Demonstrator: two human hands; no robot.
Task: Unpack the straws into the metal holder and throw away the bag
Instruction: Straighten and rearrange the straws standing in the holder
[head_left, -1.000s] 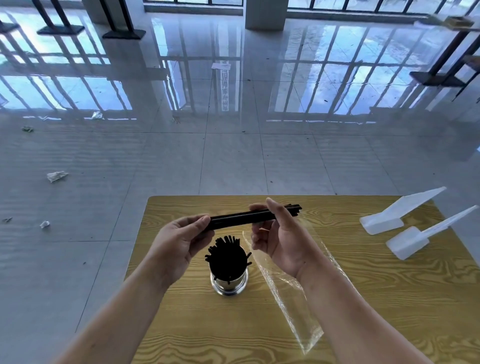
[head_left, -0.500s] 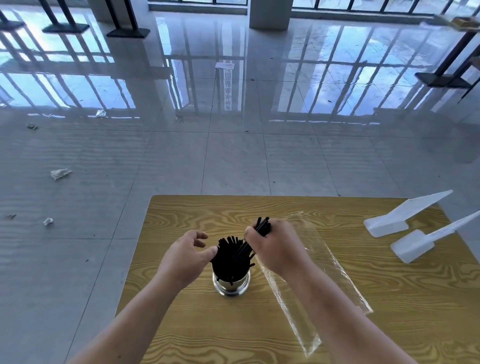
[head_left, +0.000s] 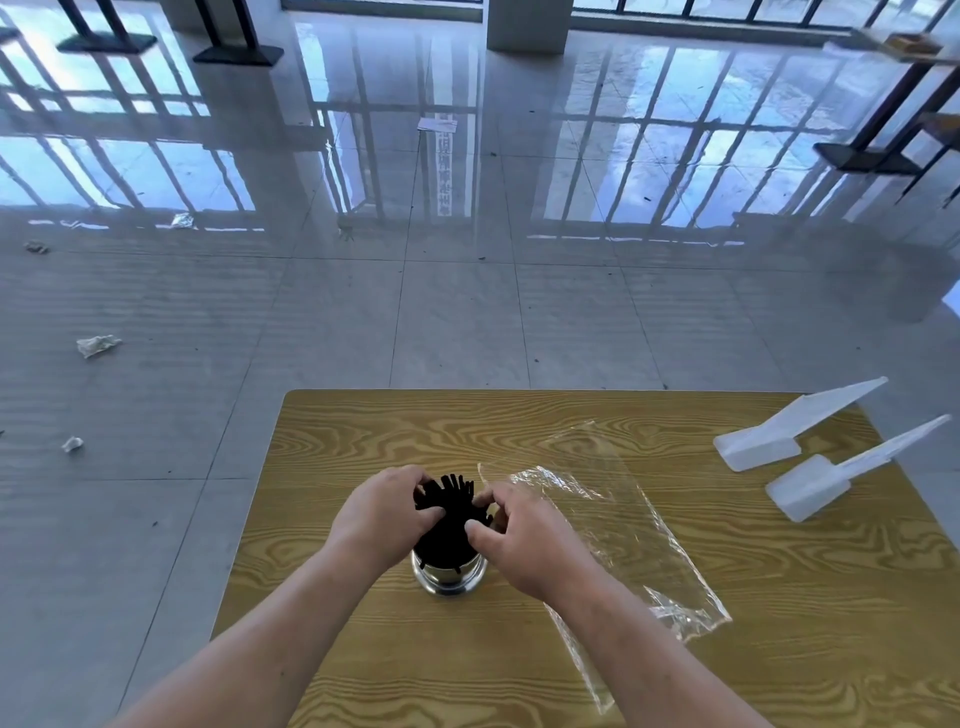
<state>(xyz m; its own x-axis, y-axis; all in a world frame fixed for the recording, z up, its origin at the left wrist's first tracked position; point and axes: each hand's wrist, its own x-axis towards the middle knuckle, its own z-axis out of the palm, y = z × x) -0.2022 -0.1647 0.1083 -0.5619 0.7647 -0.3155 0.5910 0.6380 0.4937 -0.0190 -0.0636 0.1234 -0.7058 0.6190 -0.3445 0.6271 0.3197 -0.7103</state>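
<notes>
A shiny metal holder (head_left: 450, 576) stands upright on the wooden table (head_left: 519, 649), packed with black straws (head_left: 451, 506) that fan out at the top. My left hand (head_left: 382, 512) presses on the bundle from the left, fingers curled on the straw tops. From the right, my right hand (head_left: 511, 530) touches the same bundle with its fingertips. A clear plastic bag (head_left: 613, 525) lies flat and crinkled on the table right of the holder, partly under my right forearm.
Two white plastic scoops (head_left: 779, 434) (head_left: 826, 478) lie at the table's right edge. Beyond the table is a glossy tiled floor with scraps of crumpled paper (head_left: 96, 344) at the left. Dark table bases (head_left: 236, 52) stand far back.
A second ago both hands held a bundle of straws level above the holder. My right hand tipped it down into the holder, and now both hands rest on the straw tops.
</notes>
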